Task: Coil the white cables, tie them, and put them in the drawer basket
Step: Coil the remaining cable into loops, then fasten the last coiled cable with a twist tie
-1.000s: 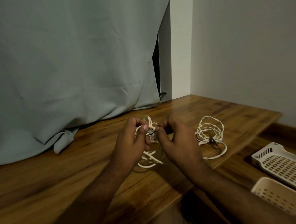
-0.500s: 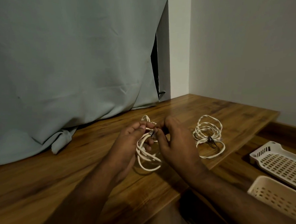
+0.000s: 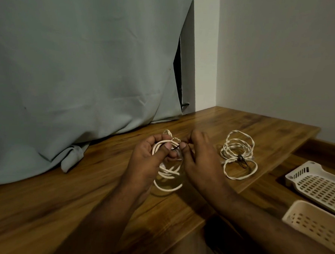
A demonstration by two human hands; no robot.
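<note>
The wooden table point(image 3: 250, 129) is lying under both hands. The left hand point(image 3: 147, 160) is gripping a coiled white cable point(image 3: 168, 173), loops hanging below its curled fingers; the right hand point(image 3: 202, 157) is pinching a dark tie point(image 3: 176, 147) beside the left thumb.

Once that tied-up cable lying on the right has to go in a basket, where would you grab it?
Probably at the dark tie cinching the tied white coil, coming from above. All its loops gather there, so one pinch should lift them together; the coil lies flat on the wooden table with open space above.
</note>
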